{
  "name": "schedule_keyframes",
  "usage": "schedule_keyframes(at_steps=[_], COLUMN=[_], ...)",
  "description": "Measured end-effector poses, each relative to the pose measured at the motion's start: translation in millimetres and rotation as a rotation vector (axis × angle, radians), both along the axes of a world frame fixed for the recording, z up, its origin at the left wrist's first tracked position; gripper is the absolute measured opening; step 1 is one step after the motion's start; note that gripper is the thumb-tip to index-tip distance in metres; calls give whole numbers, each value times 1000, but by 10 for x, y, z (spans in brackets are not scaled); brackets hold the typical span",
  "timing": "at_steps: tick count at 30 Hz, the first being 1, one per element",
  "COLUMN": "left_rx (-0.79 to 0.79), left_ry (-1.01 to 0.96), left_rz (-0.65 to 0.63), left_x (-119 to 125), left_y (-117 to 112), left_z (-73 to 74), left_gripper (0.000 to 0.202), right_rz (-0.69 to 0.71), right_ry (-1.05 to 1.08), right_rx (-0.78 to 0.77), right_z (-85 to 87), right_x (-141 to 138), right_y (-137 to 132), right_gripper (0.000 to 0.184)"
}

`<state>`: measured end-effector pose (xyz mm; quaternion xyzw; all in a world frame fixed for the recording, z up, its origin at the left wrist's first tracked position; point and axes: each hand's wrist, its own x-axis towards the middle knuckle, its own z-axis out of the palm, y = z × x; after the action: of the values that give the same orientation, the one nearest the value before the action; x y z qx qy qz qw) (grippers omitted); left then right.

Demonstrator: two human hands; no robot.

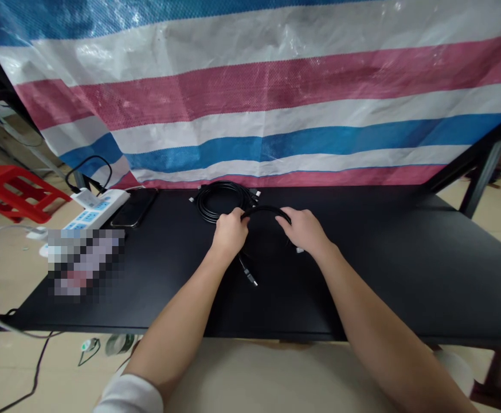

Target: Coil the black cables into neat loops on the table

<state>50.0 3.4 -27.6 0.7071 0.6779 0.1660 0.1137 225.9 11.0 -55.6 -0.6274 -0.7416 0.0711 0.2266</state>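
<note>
The left hand (230, 232) is curled closed around a black cable (265, 211); the right hand (304, 230) is cupped over the same loop, fingers bent down, and seems to grip it too, though the fingers hide the contact. The loop arches between them over the black desk (383, 275), near its middle; a metal-tipped plug (248, 272) lies on the near side, and a small white end (299, 250) shows just beside the right hand. Farther off, a looser black coil (220, 202) lies against the far edge; I can't tell whether it is the same cable. It looks light, soft and springy, likely to slither out of its loops, so the firmest hold is probably on the gathered turns, not on the plugs. Left of the coil lie a phone (133, 206) and a white power strip (98, 209); a pixelated patch (85, 263) hides something nearer; a striped tarp (250, 97) hangs behind; no brand or writing is legible.
</note>
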Motion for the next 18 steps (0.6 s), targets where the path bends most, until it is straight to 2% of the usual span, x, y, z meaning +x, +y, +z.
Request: schedule_keyframes(at_steps=[3, 7, 11, 18], left_rx=[10, 7, -21, -57], left_ry=[-6, 55, 116, 130], left_rz=[-8, -8, -59, -91], left_x=[12, 45, 77, 64], left_y=[-11, -18, -22, -3], left_z=[-11, -44, -79, -98], left_gripper=[24, 29, 28, 26], right_rz=[-17, -113, -130, -149], right_ry=[-116, -197, -217, -218], right_rx=[-47, -173, -181, -243], right_z=[67, 166, 176, 189], right_x=[-32, -129, -201, -210], right_y=[-35, -95, -117, -111], right_gripper=[27, 36, 24, 22])
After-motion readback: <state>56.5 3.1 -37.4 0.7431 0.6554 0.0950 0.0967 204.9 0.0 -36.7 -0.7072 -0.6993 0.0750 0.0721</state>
